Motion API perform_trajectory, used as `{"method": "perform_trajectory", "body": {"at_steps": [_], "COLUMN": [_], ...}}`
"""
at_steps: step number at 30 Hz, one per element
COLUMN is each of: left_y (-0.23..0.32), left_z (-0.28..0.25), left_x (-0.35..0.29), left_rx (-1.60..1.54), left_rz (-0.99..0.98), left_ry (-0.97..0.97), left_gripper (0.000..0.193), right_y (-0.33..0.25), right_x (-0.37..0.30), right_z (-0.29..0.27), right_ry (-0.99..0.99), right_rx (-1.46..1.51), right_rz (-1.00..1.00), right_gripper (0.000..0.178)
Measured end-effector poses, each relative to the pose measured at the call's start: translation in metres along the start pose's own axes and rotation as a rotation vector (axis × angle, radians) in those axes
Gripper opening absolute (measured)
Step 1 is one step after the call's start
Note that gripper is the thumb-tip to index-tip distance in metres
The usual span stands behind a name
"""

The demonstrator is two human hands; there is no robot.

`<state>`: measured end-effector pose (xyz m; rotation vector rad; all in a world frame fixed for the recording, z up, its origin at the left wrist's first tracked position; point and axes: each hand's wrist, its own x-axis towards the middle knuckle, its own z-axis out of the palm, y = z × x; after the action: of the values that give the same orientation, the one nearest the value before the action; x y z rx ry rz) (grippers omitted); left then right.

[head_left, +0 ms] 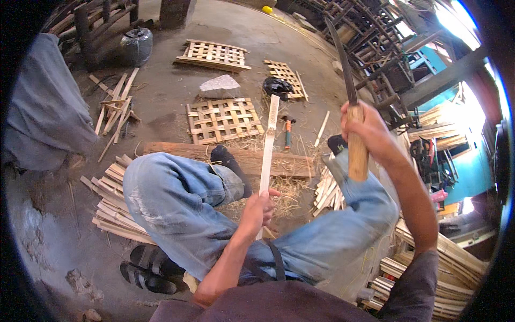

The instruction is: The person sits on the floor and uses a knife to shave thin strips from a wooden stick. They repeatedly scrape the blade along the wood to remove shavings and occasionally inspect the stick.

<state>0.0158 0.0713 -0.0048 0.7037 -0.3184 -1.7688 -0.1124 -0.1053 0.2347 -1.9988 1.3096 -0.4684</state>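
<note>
My left hand [256, 216] is closed round the lower part of a pale bamboo strip [267, 145], which stands nearly upright between my knees with a node near its top. Raised to the right, my right hand [365, 129] grips the thick wooden handle of a long knife [346, 64]; its dark blade points up and away, apart from the strip. Beneath the strip's line lies a wooden plank [289, 164] with thin shavings [279, 196] scattered around it. A hammer [288, 131] with a dark and orange handle rests just beyond the plank.
Woven bamboo panels [225, 119] lie ahead, beside a grey stone block [220, 86] and a black plastic bag [278, 86]. Split strips are piled by my left knee [115, 201] and at the right [440, 263]. Black sandals [150, 268] sit at lower left. Wooden frames [370, 37] crowd the far right.
</note>
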Motion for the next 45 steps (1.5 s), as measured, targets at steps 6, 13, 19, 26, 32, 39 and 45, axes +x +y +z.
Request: {"method": "perform_trajectory", "body": {"at_steps": [6,13,19,26,32,39,45], "left_y": [0.02,0.027,0.048,0.129,0.111,0.123,0.134], "left_z": [0.011,0.016,0.034,0.07,0.101,0.125,0.109], "left_x": [-0.009,0.0,0.018,0.02,0.039,0.061,0.078], "left_rx": [-0.016,0.067,0.332,0.725,0.582,0.461,0.503], "left_rz": [-0.043,0.096,0.15,0.06,0.143,0.009,-0.014], "left_ry": [0.048,0.086,0.142,0.14,0.133,0.139,0.156], "left_gripper": [0.037,0.039,0.039,0.04,0.041,0.053,0.035], "right_y": [-0.035,0.02,0.054,0.08,0.094,0.102,0.091], "right_x": [0.065,0.052,0.024,0.051,0.053,0.065,0.052], "right_z": [0.012,0.029,0.022,0.025,0.02,0.011,-0.003], "right_ry": [-0.146,-0.27,-0.274,0.044,0.065,0.03,0.059], "right_rx": [-0.153,0.043,0.083,-0.524,-0.516,-0.506,-0.436], "right_rz": [-0.109,0.007,0.013,-0.555,-0.549,-0.427,-0.475], "right_gripper": [0.033,0.039,0.037,0.036,0.022,0.023,0.029]}}
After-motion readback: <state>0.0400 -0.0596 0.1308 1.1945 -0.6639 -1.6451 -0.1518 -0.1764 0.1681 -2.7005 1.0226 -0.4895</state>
